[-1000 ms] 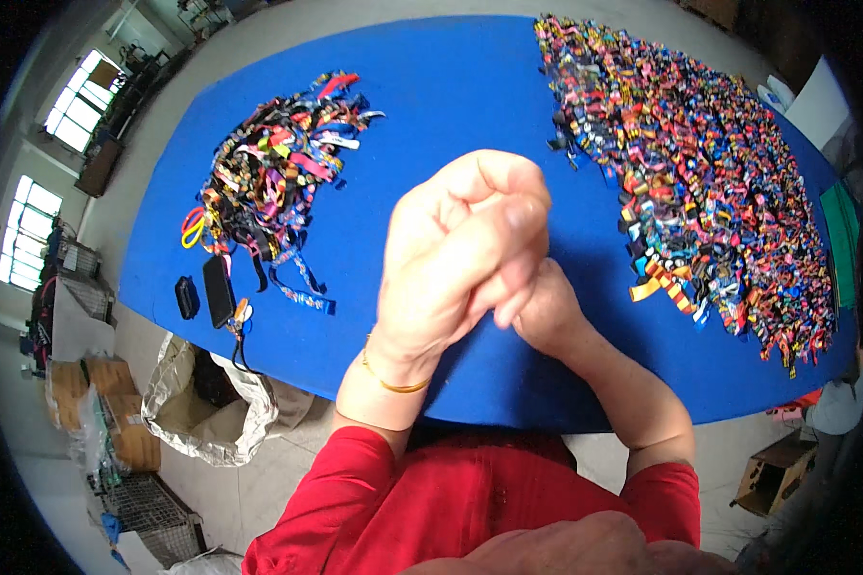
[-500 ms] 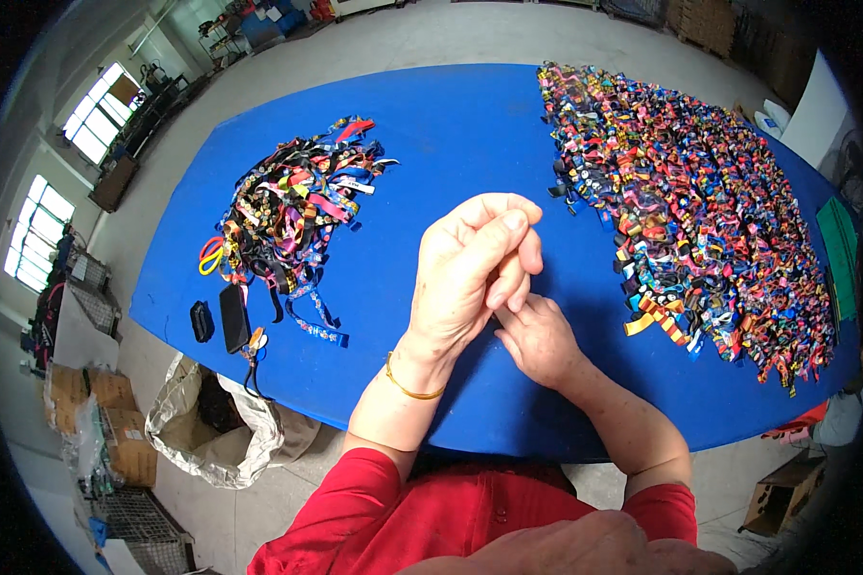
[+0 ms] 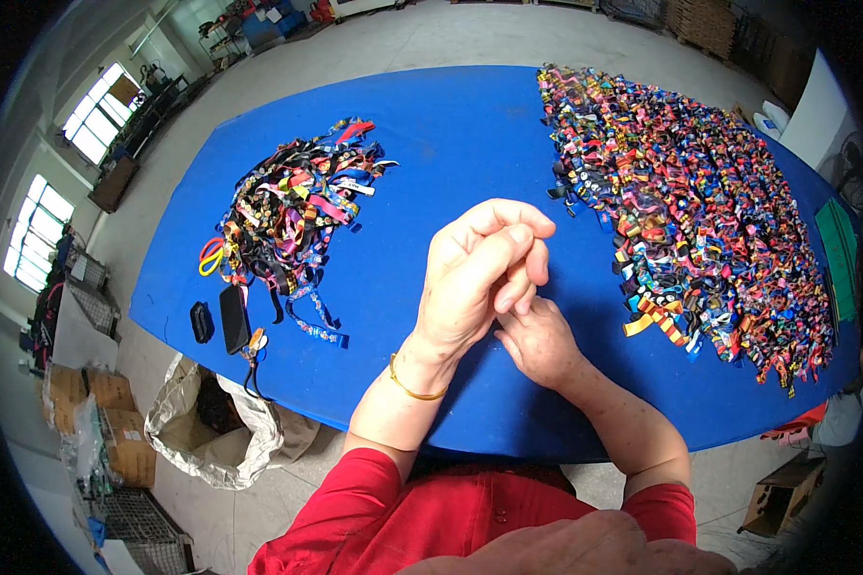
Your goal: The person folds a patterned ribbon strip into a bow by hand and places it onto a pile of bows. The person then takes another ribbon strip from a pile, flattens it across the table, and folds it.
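My left hand (image 3: 484,264), with a gold bangle (image 3: 414,381) at its wrist, is raised over the blue table (image 3: 451,125). Its thumb is pressed against curled fingers; whatever they may pinch is hidden. Just below and to the right, my right hand (image 3: 542,345) meets it, fingertips tucked behind the left fingers, and I cannot see what is between them. To the left lies a tangled pile of patterned ribbon straps (image 3: 288,206). A far larger spread of short, folded, multicoloured ribbon loops (image 3: 690,220) covers the right side.
By the table's front left edge lie a black phone-like slab (image 3: 233,319), a small black item (image 3: 201,322) and a small tool with orange (image 3: 256,345). Below that edge stands an open whitish sack (image 3: 249,441). Cardboard boxes (image 3: 125,446) stand on the floor at left.
My left hand has shifted very slightly right and down, its curled fingers turning a little. The right hand stays almost still beneath it. The piles have not moved.
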The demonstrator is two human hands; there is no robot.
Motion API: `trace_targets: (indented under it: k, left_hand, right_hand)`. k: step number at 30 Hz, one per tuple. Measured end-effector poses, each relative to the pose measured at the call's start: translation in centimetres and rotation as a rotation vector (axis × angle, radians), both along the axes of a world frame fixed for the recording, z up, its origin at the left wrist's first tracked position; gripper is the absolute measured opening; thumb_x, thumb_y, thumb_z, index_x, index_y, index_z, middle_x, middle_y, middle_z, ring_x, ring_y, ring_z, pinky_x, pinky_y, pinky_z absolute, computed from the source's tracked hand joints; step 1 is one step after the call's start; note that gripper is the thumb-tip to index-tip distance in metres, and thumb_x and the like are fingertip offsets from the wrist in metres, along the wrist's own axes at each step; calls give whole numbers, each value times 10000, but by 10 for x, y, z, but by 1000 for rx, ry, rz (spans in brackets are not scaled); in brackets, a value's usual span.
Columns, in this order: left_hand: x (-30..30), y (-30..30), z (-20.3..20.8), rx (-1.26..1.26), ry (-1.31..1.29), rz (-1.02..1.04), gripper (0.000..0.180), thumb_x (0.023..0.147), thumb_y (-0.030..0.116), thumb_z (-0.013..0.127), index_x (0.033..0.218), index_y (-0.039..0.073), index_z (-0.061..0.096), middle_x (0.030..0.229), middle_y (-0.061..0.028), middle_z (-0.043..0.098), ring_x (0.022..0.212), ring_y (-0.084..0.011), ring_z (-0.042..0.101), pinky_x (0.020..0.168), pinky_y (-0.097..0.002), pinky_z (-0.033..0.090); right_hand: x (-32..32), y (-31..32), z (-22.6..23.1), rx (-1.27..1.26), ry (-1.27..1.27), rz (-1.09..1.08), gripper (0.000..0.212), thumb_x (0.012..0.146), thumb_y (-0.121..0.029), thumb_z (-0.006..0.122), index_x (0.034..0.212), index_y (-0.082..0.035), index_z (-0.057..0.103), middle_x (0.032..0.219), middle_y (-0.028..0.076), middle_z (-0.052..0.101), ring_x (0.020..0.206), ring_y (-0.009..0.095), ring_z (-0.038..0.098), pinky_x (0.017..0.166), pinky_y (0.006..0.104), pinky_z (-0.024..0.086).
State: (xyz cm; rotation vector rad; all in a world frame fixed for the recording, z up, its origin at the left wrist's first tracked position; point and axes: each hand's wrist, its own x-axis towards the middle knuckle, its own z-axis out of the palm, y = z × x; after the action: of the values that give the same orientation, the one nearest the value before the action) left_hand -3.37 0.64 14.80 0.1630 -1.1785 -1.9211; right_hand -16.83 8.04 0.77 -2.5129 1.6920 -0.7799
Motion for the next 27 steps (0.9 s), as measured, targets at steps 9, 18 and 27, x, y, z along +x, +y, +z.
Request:
trace_targets:
  k: [9, 18, 27]
  left_hand:
    - [-2, 3, 2, -34, -31, 48, 153, 1012, 117, 589, 1046, -31, 602, 691, -62, 571, 434, -59, 397, 421, -233, 431]
    - [-4, 3, 1, 17, -31, 27, 290, 1065, 211, 522, 1108, -58, 622, 722, -98, 633, 419, -58, 397, 411, -232, 422]
    - [-4, 2, 4, -18, -74, 29, 416, 1088, 285, 466, 1139, -94, 631, 748, -129, 671, 412, -55, 398, 398, -225, 407]
  right_hand:
    - [0, -1, -7, -84, -31, 0, 460, 840, -199, 709, 1255, -44, 585, 1188, 121, 622, 1012, 298, 574, 894, 441, 458]
    - [-2, -5, -8, -54, -52, 16, 416, 847, -200, 701, 1220, -49, 594, 1155, 117, 625, 1002, 296, 567, 883, 438, 454]
    - [-1, -5, -10, -55, -43, 4, 419, 858, -204, 695, 1233, -48, 592, 1182, 125, 626, 1024, 302, 564, 898, 443, 452]
